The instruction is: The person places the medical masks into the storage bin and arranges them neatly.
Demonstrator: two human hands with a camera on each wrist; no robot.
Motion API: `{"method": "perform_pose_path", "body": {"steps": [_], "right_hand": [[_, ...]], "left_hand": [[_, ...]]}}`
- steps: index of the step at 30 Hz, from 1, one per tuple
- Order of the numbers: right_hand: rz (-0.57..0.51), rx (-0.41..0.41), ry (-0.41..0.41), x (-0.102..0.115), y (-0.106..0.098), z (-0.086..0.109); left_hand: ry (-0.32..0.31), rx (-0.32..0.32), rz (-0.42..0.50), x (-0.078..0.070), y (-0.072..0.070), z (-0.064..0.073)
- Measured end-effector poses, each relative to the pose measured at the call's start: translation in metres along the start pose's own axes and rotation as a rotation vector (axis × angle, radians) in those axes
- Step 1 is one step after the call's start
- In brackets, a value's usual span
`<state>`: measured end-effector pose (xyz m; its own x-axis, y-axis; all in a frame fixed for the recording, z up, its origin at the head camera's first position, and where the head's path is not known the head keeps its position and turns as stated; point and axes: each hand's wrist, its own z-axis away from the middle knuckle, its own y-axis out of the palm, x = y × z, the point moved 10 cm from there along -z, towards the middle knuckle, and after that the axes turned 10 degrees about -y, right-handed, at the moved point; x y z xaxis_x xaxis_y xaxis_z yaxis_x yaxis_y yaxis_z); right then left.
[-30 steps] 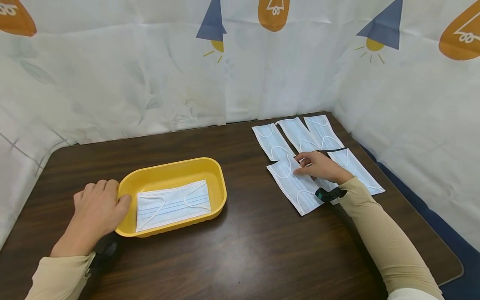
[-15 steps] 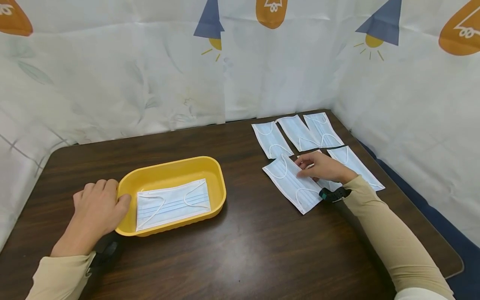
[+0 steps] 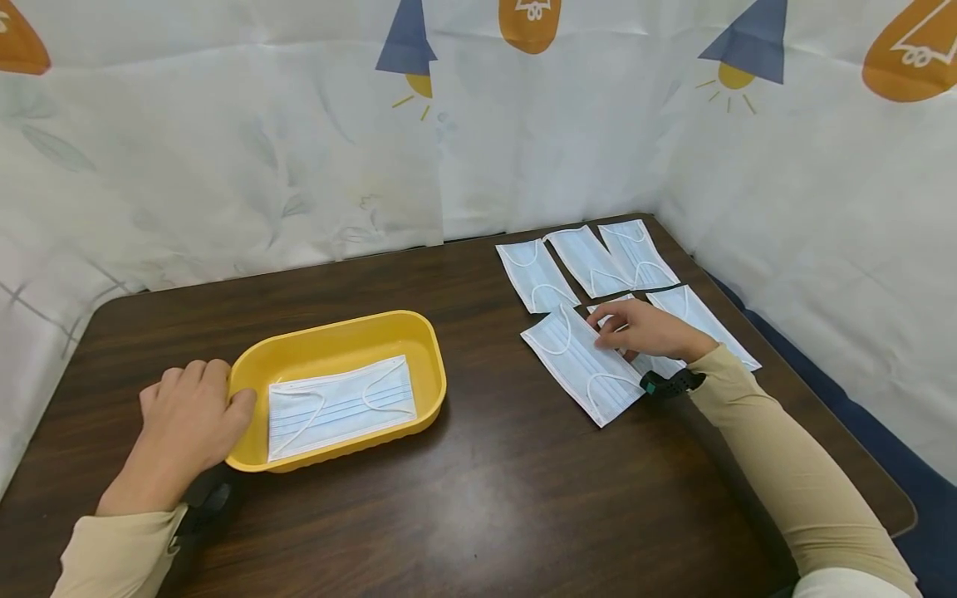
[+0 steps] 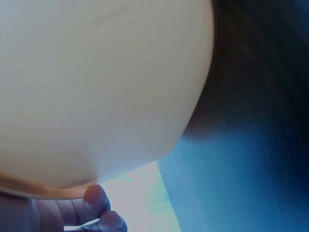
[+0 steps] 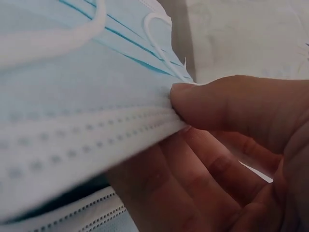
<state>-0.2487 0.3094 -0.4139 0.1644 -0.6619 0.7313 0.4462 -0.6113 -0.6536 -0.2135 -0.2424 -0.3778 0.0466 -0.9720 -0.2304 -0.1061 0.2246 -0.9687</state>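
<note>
My left hand (image 3: 187, 415) grips the left end of a yellow plastic tray (image 3: 437, 365); in the left wrist view the fingers (image 4: 96, 199) curl at its rim. One pale blue face mask (image 3: 340, 409) with white ear loops lies flat inside the tray. Over on the right, my right hand (image 3: 635, 326) pinches the edge of another face mask (image 3: 579, 365). In the right wrist view the thumb (image 5: 207, 104) presses on top of that mask's stitched edge, with the fingers underneath. A further mask (image 3: 658, 365) lies partly hidden beneath this hand.
Several more masks lie spread at the table's back right, among them a left one (image 3: 537, 274), a middle one (image 3: 589, 259) and one by the right edge (image 3: 703, 320). A white printed curtain (image 3: 299, 149) hangs behind the dark wooden table (image 3: 463, 498).
The pinched mask has shifted slightly and turned, uncovering more of the mask under my right hand. My left hand keeps its grip on the tray. The head view has shifted a little.
</note>
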Motion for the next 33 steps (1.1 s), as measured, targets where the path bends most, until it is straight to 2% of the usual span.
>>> {"method": "perform_pose_path", "body": {"steps": [7,21,33], "right_hand": [[0.001,0.008,-0.011,0.004,0.0,0.006],[0.038,-0.038,-0.029,0.015,-0.01,0.014],[0.027,-0.069,-0.082,0.029,-0.017,0.017]], "left_hand": [[0.001,-0.001,0.002,-0.001,0.0,0.001],[-0.001,0.004,-0.001,0.001,0.0,0.0],[-0.005,0.016,0.001,0.0,0.001,0.0]]}}
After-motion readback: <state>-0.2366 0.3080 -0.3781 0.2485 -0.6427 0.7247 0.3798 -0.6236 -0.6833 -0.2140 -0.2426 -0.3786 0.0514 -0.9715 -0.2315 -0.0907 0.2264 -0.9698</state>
